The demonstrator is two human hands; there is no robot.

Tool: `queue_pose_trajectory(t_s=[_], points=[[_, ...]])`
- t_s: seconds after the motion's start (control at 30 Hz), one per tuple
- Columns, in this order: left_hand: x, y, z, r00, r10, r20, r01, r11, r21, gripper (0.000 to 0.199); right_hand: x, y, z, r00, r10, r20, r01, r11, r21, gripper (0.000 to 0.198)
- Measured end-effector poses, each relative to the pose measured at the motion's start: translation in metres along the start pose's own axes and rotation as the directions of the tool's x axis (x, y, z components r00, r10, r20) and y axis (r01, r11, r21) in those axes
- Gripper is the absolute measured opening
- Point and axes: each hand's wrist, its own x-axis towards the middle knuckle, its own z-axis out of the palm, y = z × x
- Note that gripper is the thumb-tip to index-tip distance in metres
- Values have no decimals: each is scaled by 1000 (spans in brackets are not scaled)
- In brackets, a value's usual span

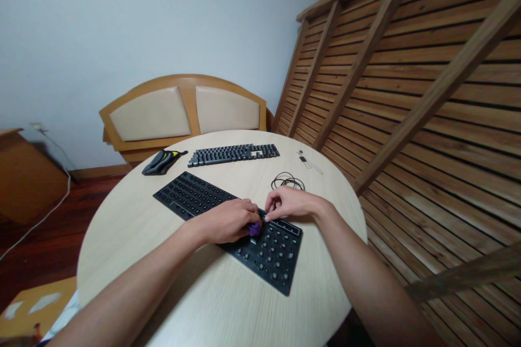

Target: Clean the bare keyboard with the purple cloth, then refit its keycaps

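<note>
A black keyboard [274, 252] stripped of its keycaps lies at a slant on the round table, its switches bare. My left hand [230, 220] is closed on a bunched purple cloth [254, 229], resting over the right half of the keyboard. Just to the right, the fingers of my right hand [290, 202] are pinched together at the keyboard's back edge; whatever they hold is too small to make out. Behind, the dark keycaps [228, 154] are laid out in keyboard order, with a pale gap toward the right.
A coiled black cable [287, 180] lies behind my right hand. Farther back right is a small wire tool [311, 162]. A black and yellow item [163, 162] sits at the table's [122, 244] back left. A slatted wooden frame [407, 92] leans along the right.
</note>
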Motion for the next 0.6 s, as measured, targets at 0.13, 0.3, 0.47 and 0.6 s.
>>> queue_pose_trajectory(t_s=[0.13, 0.3, 0.47, 0.6], points=[[3, 4, 2, 1000, -7, -8, 7, 1000, -5, 14, 1, 1, 0, 1000, -12, -1, 12, 1000, 6, 41], [3, 5, 1, 1000, -8, -8, 8, 1000, 6, 16, 1, 0, 0, 1000, -13, -3, 13, 1000, 6, 40], [-4, 2, -8, 992, -109, 57, 106, 993, 54, 19, -1, 0, -1, 1000, 3, 10, -3, 1000, 0, 39], [-13, -7, -13, 978, -192, 79, 187, 981, 58, 20, -2, 1, -1, 1000, -8, 12, 8, 1000, -3, 37]])
